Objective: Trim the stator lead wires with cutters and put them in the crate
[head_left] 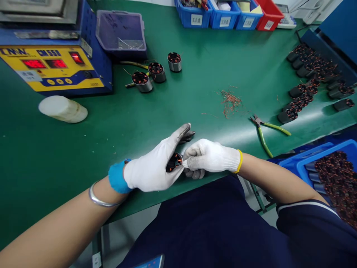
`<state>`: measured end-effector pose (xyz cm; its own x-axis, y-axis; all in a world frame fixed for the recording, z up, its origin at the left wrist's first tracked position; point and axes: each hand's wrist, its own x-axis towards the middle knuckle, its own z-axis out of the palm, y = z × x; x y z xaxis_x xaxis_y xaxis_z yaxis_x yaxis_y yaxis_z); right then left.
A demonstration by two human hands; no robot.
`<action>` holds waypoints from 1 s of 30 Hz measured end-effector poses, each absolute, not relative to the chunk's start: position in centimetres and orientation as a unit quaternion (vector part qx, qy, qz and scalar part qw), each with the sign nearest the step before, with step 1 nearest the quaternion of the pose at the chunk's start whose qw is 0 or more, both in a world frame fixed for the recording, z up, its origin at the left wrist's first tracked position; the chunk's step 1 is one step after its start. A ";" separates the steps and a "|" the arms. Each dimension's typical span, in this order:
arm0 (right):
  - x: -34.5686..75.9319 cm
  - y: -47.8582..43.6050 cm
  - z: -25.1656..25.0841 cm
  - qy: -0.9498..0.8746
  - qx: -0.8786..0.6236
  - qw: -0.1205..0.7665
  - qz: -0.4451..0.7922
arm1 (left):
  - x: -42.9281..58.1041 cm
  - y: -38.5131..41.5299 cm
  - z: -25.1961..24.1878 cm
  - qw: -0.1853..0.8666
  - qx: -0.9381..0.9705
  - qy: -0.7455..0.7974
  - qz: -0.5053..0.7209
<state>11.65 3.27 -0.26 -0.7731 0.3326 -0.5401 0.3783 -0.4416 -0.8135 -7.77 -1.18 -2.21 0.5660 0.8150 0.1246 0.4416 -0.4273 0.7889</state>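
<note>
My left hand (156, 163), in a white glove with a blue cuff, cups a small motor stator (174, 162) wound with copper wire, at the near edge of the green bench (83, 145). My right hand (209, 158), in a white glove with a yellow cuff, is closed in a pinch right at the stator's top edge. What its fingertips grip is too small to make out. Both hands touch each other over the stator.
Three stators (156, 72) stand at the back by a blue and yellow machine (55, 59). Green-handled cutters (263, 130) and copper wire scraps (230, 100) lie to the right. Several stators (309, 85) fill the far right; a blue bin (306, 163) holds more. A white roll (63, 108) lies left.
</note>
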 end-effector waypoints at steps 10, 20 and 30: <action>11.9 3.2 -0.1 0.537 0.387 0.001 -0.750 | -6.6 -1.8 -0.6 0.322 0.771 0.507 0.214; 14.1 2.4 -0.6 0.516 0.348 -0.114 -0.774 | -7.5 -1.5 1.2 0.622 0.560 0.532 0.126; 15.0 1.8 -1.1 0.442 0.312 -0.168 -0.824 | -6.3 -3.7 1.0 0.421 0.678 0.426 0.426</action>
